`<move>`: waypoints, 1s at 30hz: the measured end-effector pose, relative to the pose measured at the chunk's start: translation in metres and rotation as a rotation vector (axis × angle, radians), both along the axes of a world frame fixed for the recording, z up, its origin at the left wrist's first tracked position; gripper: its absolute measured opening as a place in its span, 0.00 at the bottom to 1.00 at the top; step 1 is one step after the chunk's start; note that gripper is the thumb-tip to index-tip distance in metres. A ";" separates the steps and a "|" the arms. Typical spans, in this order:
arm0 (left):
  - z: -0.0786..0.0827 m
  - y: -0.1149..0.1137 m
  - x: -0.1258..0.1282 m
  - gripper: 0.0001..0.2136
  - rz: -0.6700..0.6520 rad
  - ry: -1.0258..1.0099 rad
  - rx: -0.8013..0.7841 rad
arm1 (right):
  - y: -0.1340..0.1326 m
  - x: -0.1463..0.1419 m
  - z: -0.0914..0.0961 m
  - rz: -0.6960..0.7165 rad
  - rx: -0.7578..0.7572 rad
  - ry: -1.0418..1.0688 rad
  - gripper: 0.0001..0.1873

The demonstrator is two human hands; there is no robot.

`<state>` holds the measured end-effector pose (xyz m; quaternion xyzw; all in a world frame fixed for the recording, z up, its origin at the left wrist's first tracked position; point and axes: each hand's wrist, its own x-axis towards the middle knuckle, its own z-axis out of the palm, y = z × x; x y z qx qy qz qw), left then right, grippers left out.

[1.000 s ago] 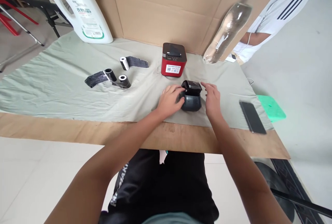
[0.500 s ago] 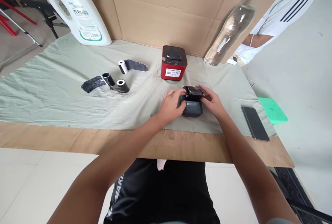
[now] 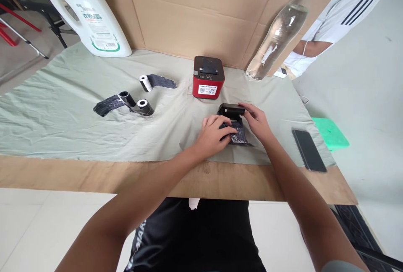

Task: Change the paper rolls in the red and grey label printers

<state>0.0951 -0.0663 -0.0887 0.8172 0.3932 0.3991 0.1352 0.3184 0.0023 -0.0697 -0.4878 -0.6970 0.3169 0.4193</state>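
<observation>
A small black printer (image 3: 231, 112) sits on the green cloth (image 3: 63, 112) with its lid tipped back. A strip of dark printed paper (image 3: 241, 137) runs out of it toward me. My left hand (image 3: 214, 133) lies over the printer's front with its fingers curled onto the paper strip. My right hand (image 3: 256, 121) grips the raised lid from the right side. A red and black printer (image 3: 208, 77) stands just behind.
Three paper rolls with dark printed tails (image 3: 138, 104) lie to the left. A white detergent jug (image 3: 85, 11) and a clear bottle (image 3: 280, 28) lean against the cardboard wall (image 3: 195, 16). A black phone (image 3: 308, 150) lies at the right. Another person in a white shirt (image 3: 333, 20) is behind.
The black printer's lid has swung back and a dark paper strip now lies out toward me. My left hand moved onto the strip; my right hand closed on the lid.
</observation>
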 end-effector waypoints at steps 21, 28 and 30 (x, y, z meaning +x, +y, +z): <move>0.001 0.002 -0.012 0.14 0.063 -0.041 0.051 | 0.020 -0.036 0.070 0.160 -0.020 -1.025 0.12; 0.004 0.005 -0.017 0.14 0.114 -0.095 0.011 | 0.027 -0.036 0.056 0.218 -0.092 -1.051 0.13; 0.006 0.006 -0.018 0.14 0.132 -0.118 -0.008 | 0.026 -0.032 0.059 0.195 -0.067 -1.021 0.13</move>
